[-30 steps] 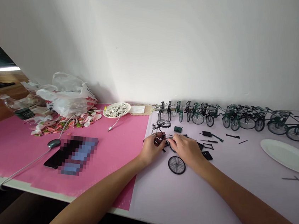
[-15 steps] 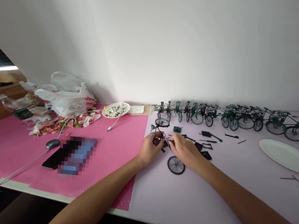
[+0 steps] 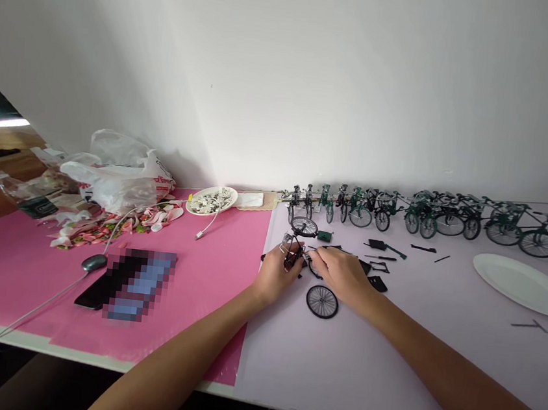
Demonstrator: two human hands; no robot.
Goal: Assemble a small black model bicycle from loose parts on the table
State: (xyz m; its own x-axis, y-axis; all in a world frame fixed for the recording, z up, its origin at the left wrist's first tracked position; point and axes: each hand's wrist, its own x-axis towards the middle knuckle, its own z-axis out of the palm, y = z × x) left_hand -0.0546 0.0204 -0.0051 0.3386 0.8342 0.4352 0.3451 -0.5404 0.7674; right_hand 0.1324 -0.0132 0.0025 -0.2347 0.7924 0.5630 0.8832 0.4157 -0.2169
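My left hand (image 3: 274,273) is closed around a small black model bicycle (image 3: 293,254), held tilted over the table. The wheel (image 3: 304,226) on it points up and away from me. My right hand (image 3: 340,271) is close on the right, its fingers curled in a pinch against the bicycle's side. What the right fingertips hold is hidden; a thin dark curved part (image 3: 314,269) shows just below them. A loose black spoked wheel (image 3: 322,302) lies flat on the table below the hands.
A row of finished model bicycles (image 3: 442,216) stands along the wall. Dark loose parts (image 3: 377,284) and a small green box (image 3: 325,236) lie nearby. A white oval plate (image 3: 523,284) is at right. Leftward are a phone (image 3: 109,285), a cable, a plastic bag (image 3: 120,176) and a plate of small pieces (image 3: 212,200).
The model bicycle has turned in my left hand, its wheel swinging slightly right and lower. My right hand's fingers have shifted and curled over, and a curved dark part shows beneath them.
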